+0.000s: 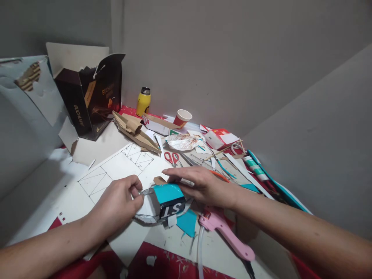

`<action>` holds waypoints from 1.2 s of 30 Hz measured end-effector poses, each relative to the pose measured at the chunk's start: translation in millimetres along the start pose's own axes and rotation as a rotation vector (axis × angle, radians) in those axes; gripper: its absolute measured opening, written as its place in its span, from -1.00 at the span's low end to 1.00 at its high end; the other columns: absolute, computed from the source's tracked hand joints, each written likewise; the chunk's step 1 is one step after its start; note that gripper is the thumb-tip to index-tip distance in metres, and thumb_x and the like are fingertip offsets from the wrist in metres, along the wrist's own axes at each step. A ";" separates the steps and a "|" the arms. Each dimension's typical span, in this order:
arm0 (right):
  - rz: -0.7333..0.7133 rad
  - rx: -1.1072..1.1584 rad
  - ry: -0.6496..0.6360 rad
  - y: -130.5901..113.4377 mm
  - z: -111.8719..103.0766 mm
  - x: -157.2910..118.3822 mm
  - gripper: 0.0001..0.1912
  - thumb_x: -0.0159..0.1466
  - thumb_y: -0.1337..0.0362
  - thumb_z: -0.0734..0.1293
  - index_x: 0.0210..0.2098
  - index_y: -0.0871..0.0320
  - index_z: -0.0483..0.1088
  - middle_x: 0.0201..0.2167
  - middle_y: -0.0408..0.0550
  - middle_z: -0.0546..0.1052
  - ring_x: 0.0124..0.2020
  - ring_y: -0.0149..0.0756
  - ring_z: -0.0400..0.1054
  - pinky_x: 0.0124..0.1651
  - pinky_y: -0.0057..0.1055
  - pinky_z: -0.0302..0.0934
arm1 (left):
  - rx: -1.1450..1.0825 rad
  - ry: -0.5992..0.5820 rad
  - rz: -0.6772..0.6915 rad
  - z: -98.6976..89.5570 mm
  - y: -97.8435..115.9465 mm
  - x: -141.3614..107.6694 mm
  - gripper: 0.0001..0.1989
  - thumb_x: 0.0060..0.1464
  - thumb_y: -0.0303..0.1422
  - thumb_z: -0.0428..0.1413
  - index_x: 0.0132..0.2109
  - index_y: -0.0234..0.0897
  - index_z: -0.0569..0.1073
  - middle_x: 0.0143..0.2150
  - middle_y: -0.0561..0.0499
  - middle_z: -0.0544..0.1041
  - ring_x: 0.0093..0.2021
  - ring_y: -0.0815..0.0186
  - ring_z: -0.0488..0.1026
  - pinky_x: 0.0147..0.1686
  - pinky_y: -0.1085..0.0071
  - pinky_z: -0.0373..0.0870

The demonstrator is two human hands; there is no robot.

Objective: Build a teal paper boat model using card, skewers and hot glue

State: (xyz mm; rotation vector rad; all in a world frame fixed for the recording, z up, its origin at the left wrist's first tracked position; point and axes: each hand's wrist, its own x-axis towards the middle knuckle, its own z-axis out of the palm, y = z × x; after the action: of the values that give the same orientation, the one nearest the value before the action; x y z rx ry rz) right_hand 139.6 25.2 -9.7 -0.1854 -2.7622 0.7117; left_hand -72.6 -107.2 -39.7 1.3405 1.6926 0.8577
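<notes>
A small boat-shaped cardboard model (148,207) sits on the table in front of me, with a white hull and a folded blue and black piece (168,193) lettered "ST" across its middle. My left hand (123,197) is closed, pinching the hull's left end between thumb and fingers. Against the far right side of the blue piece lies my right hand (200,184), thumb low and fingers reaching over; its grip is partly hidden. A blue triangular scrap (186,223) lies beside the model. Just right of it rests a pink glue gun (228,232).
Behind the hands lie red-handled scissors (172,158), a brown cardboard boat shape (136,133) and many paper scraps. A yellow bottle (143,102), a paper cup (182,118) and a tall dark box (93,99) stand at the back. A drawn sheet (116,164) lies left.
</notes>
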 end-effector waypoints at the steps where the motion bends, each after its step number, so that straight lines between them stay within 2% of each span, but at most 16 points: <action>1: 0.005 0.005 -0.010 -1.2 -0.1 0.4 -0.57 0.33 0.41 0.21 0.18 0.13 0.23 -0.22 0.02 0.56 -0.23 -0.31 0.45 -0.20 -0.35 0.34 | 0.012 0.001 0.011 -0.2 0.3 -0.4 -0.94 -0.04 -0.43 0.04 -0.39 -0.24 0.41 -0.52 0.09 0.42 -0.52 0.34 0.31 -0.52 0.46 0.08; 5: 0.009 0.005 -0.013 -3.4 0.6 1.8 -0.57 0.32 0.43 0.23 0.17 0.11 0.23 -0.22 -0.02 0.55 -0.20 -0.34 0.43 -0.14 -0.35 0.33 | 0.114 0.008 0.052 -1.1 3.3 -1.8 -0.93 -0.02 -0.41 0.03 -0.36 -0.22 0.42 -0.50 0.08 0.42 -0.50 0.32 0.31 -0.49 0.44 0.07; 9: -0.017 -0.005 -0.006 -1.0 4.1 2.6 -0.57 0.33 0.40 0.23 0.18 0.10 0.20 -0.22 -0.03 0.55 -0.20 -0.34 0.42 -0.14 -0.34 0.33 | 0.224 0.049 0.126 -0.5 5.5 1.1 -0.88 -0.04 -0.38 0.08 -0.28 -0.21 0.43 -0.40 0.07 0.45 -0.39 0.27 0.35 -0.41 0.40 0.16; 15: 0.048 -0.047 -0.039 -6.1 -3.0 1.2 -0.56 0.33 0.41 0.23 0.19 0.13 0.18 -0.18 -0.02 0.56 -0.15 -0.32 0.43 -0.10 -0.34 0.32 | 0.197 0.007 0.223 7.1 1.3 7.9 -0.89 -0.05 -0.50 0.00 -0.42 -0.22 0.39 -0.47 0.11 0.41 -0.43 0.34 0.34 -0.41 0.41 0.18; 17: 0.113 -0.125 -0.001 -15.3 -12.8 -10.4 -0.60 0.34 0.36 0.23 0.17 0.15 0.21 -0.09 0.06 0.54 -0.08 -0.26 0.42 -0.06 -0.30 0.33 | 0.216 0.029 0.245 9.1 0.2 7.6 -0.89 -0.03 -0.50 0.00 -0.43 -0.22 0.38 -0.49 0.12 0.39 -0.46 0.36 0.32 -0.43 0.42 0.18; 19: 0.231 -0.266 0.089 -29.7 -21.9 -31.9 -0.70 0.35 0.29 0.22 0.06 0.17 0.30 -0.08 0.12 0.52 -0.09 -0.19 0.43 -0.09 -0.26 0.34 | 0.241 0.055 0.276 9.8 -0.1 5.9 -0.87 0.01 -0.49 0.00 -0.44 -0.23 0.37 -0.50 0.13 0.37 -0.49 0.37 0.31 -0.45 0.43 0.17; 21: 0.371 -0.402 0.142 -47.2 -24.6 -60.5 -0.80 0.35 0.23 0.20 -0.12 0.17 0.38 -0.25 0.09 0.54 -0.24 -0.18 0.45 -0.23 -0.26 0.36 | 0.270 0.085 0.337 9.7 -0.4 3.5 -0.86 0.05 -0.48 0.00 -0.44 -0.23 0.36 -0.50 0.13 0.36 -0.49 0.39 0.30 -0.46 0.43 0.17; 22: 0.453 -0.429 0.099 -55.6 -22.2 -75.8 -0.81 0.33 0.20 0.22 -0.18 0.15 0.38 -0.28 0.07 0.53 -0.27 -0.17 0.45 -0.27 -0.26 0.36 | 0.286 0.103 0.375 9.6 -0.7 2.2 -0.85 0.07 -0.48 0.00 -0.44 -0.23 0.36 -0.49 0.13 0.35 -0.49 0.39 0.30 -0.46 0.43 0.17; 25: 0.633 -0.582 0.069 -71.5 -1.1 -115.5 -0.63 0.24 0.05 0.30 -0.11 0.20 0.35 -0.29 0.11 0.54 -0.39 -0.13 0.47 -0.44 -0.27 0.37 | 0.337 0.154 0.500 9.5 -1.8 -1.6 -0.85 0.13 -0.46 0.01 -0.42 -0.24 0.36 -0.47 0.12 0.36 -0.46 0.39 0.31 -0.46 0.44 0.18; 26: 0.666 -0.594 0.050 -72.6 8.7 -124.6 -0.61 0.23 0.06 0.31 -0.09 0.21 0.34 -0.25 0.14 0.54 -0.36 -0.11 0.48 -0.44 -0.26 0.38 | 0.354 0.165 0.541 9.6 -2.1 -2.7 -0.85 0.14 -0.46 0.01 -0.40 -0.25 0.37 -0.46 0.11 0.37 -0.46 0.38 0.32 -0.46 0.44 0.19; 29: 0.710 -0.556 0.093 -66.3 34.4 -138.4 -0.68 0.27 0.18 0.26 -0.04 0.21 0.33 -0.22 0.17 0.55 -0.29 -0.08 0.51 -0.33 -0.25 0.41 | 0.395 0.180 0.640 9.6 -2.1 -5.5 -0.84 0.18 -0.45 -0.01 -0.37 -0.26 0.38 -0.46 0.08 0.37 -0.45 0.36 0.33 -0.46 0.42 0.20; 31: 0.708 -0.481 0.170 -60.7 40.3 -140.4 -0.69 0.28 0.22 0.23 -0.01 0.17 0.32 -0.22 0.15 0.57 -0.28 -0.08 0.51 -0.29 -0.26 0.42 | 0.412 0.178 0.674 9.1 -1.2 -7.0 -0.83 0.20 -0.45 -0.02 -0.36 -0.26 0.39 -0.46 0.07 0.37 -0.45 0.35 0.33 -0.46 0.42 0.22; 34: 0.754 -0.319 0.320 -62.1 27.3 -141.2 -0.68 0.24 0.18 0.26 -0.03 0.11 0.37 -0.24 0.11 0.59 -0.33 -0.08 0.52 -0.33 -0.28 0.42 | 0.429 0.171 0.696 7.6 0.3 -8.2 -0.80 0.22 -0.43 -0.03 -0.35 -0.26 0.43 -0.47 0.05 0.38 -0.46 0.34 0.33 -0.48 0.42 0.23; 36: 0.880 -0.188 0.424 -70.7 9.7 -140.9 -0.70 0.18 0.11 0.32 -0.13 0.09 0.44 -0.29 0.07 0.60 -0.39 -0.09 0.51 -0.38 -0.31 0.41 | 0.455 0.177 0.686 6.7 0.6 -8.4 -0.78 0.22 -0.41 -0.04 -0.35 -0.24 0.45 -0.47 0.05 0.39 -0.46 0.34 0.34 -0.49 0.42 0.23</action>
State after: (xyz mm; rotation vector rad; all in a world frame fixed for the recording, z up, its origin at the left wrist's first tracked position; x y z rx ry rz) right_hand 267.1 -67.8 -16.8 -1.4557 -2.2457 0.4916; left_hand -65.4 -115.1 -40.8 2.2919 1.6277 1.0174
